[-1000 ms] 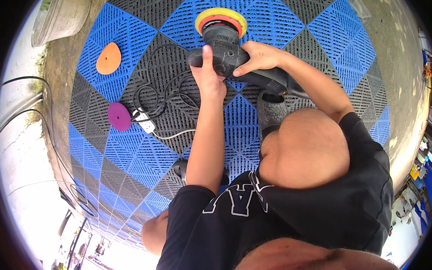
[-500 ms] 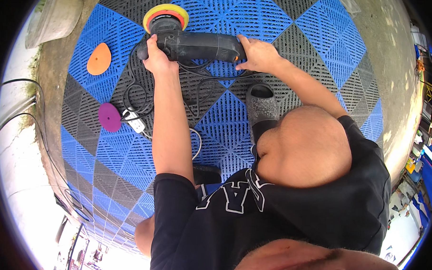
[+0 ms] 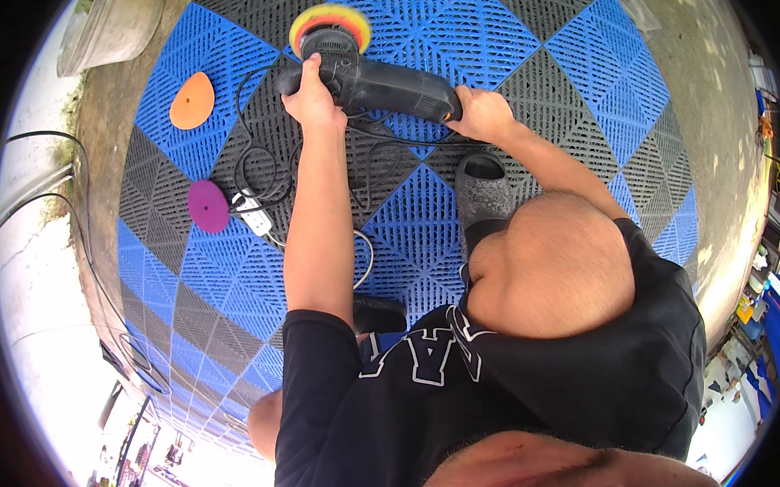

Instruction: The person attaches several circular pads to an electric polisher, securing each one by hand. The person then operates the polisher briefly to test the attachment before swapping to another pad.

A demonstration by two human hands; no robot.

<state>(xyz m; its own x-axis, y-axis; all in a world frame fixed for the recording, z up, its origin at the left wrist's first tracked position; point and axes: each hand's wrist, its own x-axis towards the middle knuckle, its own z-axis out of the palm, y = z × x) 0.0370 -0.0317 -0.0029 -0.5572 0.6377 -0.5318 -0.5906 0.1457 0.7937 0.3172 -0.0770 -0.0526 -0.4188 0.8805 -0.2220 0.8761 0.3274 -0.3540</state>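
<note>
Blue and black grid floor tiles [image 3: 503, 33], bounded by concrete on both sides. Black polisher [image 3: 376, 79], now carried further forward and left than a second ago, yellow pad [image 3: 329, 22] near the far tile edge. Left hand [image 3: 312, 96] wrapped on the head, right hand [image 3: 480, 113] closed around the rear handle. Tangled cord [image 3: 267, 175] beneath; orange disc [image 3: 191, 100] and purple disc [image 3: 208, 205] well apart, leftward. Open tiles rightward.
</note>
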